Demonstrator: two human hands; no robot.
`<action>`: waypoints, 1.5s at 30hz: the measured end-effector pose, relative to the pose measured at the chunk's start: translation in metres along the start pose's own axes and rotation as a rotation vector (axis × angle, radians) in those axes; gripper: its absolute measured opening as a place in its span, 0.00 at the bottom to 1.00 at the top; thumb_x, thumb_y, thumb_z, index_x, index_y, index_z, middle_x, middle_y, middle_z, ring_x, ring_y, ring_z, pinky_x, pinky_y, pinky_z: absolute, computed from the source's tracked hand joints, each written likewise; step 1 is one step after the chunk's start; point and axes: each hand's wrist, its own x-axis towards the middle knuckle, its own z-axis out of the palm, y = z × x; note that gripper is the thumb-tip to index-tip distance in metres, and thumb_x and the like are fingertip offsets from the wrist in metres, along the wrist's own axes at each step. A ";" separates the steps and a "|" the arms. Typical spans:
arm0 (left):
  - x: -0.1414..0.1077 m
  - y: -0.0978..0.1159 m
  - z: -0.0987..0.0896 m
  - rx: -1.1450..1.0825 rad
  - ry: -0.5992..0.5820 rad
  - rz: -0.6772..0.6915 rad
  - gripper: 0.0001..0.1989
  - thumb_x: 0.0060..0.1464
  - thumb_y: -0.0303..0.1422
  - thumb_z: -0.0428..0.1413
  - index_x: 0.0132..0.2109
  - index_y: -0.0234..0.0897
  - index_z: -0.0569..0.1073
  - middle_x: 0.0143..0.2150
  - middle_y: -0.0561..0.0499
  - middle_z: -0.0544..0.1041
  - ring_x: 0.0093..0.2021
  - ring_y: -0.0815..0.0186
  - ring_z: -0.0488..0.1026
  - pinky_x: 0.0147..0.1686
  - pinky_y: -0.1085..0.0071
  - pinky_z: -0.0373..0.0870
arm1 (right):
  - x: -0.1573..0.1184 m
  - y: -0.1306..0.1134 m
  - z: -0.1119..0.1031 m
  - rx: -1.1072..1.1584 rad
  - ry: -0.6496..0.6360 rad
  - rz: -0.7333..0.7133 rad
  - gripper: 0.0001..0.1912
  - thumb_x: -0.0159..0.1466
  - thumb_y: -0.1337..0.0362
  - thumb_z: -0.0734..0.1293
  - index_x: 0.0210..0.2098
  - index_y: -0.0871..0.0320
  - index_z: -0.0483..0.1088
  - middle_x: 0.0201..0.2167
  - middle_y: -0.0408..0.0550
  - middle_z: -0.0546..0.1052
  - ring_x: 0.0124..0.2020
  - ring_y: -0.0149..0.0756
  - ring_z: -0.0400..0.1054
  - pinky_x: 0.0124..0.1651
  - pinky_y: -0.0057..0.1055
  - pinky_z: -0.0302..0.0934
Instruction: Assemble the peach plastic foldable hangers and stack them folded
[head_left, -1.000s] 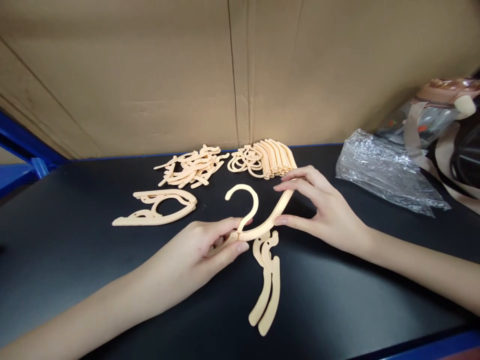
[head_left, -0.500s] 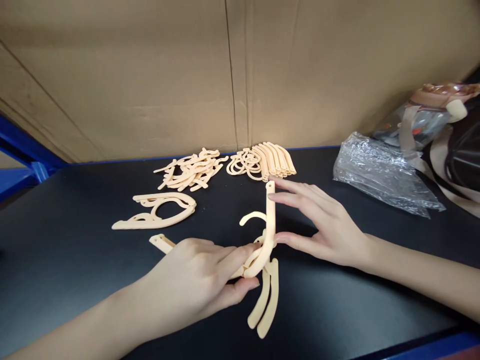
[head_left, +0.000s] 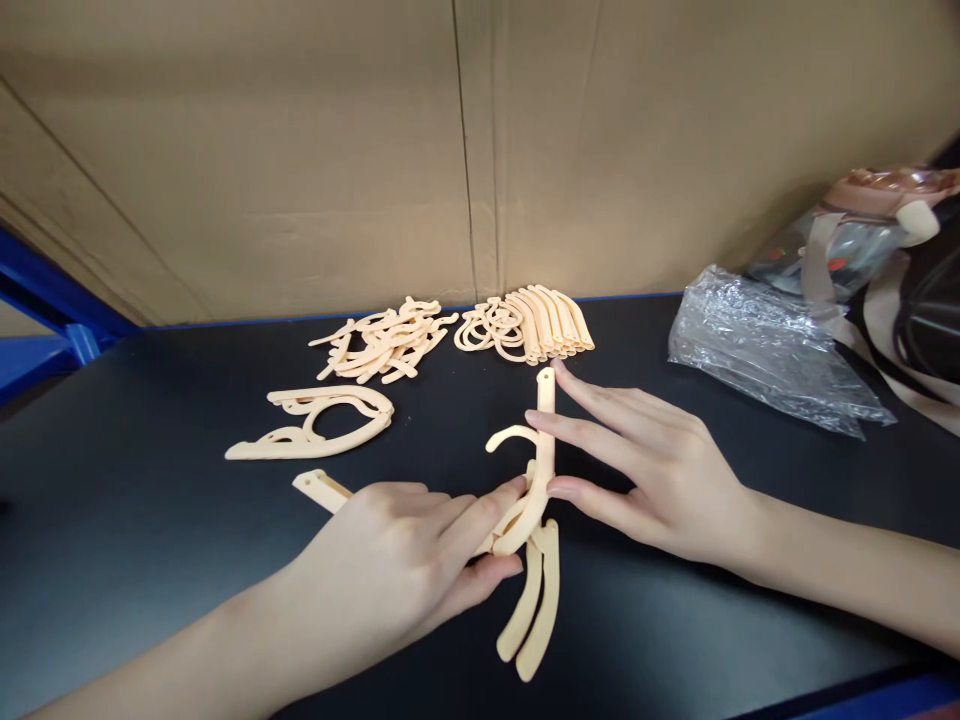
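Observation:
Beige plastic pieces joined at a pivot form a foldable hanger (head_left: 546, 450), held over the black tabletop. My left hand (head_left: 420, 550) pinches its lower joint between thumb and fingers; one arm sticks out to the left behind the knuckles. My right hand (head_left: 652, 460) rests its spread fingertips along the upright arm, thumb near the bend and index finger at the top end. A curved hook (head_left: 511, 436) points left from the upright arm. Two curved pieces (head_left: 541, 600) lie below the joint, close to my left thumb.
A folded hanger (head_left: 315, 422) lies at left. Behind are a loose pile of beige pieces (head_left: 390, 340), several hooks (head_left: 491, 328) and a row of curved arms (head_left: 551, 322). Crumpled clear plastic (head_left: 765, 350) and a strapped bag (head_left: 900, 290) sit at right. Cardboard (head_left: 300, 160) stands behind.
The upright arm has shifted slightly right and down. My right hand has moved a little lower, its middle finger now across the front of the arm.

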 end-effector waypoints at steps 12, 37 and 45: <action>0.001 0.003 0.003 -0.053 -0.041 0.026 0.14 0.65 0.34 0.48 0.53 0.30 0.66 0.27 0.56 0.76 0.20 0.68 0.71 0.19 0.68 0.63 | 0.002 0.000 -0.002 -0.168 0.030 -0.027 0.15 0.67 0.55 0.63 0.41 0.59 0.75 0.44 0.51 0.79 0.32 0.36 0.76 0.37 0.33 0.70; 0.003 -0.011 0.009 -0.029 0.120 -0.010 0.10 0.64 0.34 0.51 0.49 0.33 0.70 0.28 0.56 0.72 0.25 0.70 0.68 0.24 0.73 0.62 | 0.006 0.010 0.003 0.061 -0.149 -0.070 0.19 0.69 0.51 0.58 0.42 0.61 0.69 0.34 0.50 0.73 0.34 0.37 0.67 0.35 0.33 0.61; 0.004 -0.025 0.012 0.049 0.061 -0.071 0.10 0.64 0.27 0.49 0.50 0.32 0.71 0.38 0.50 0.74 0.36 0.63 0.67 0.35 0.68 0.66 | 0.006 0.038 0.013 0.202 -0.214 0.310 0.07 0.69 0.63 0.57 0.36 0.57 0.63 0.34 0.43 0.67 0.29 0.29 0.63 0.35 0.29 0.59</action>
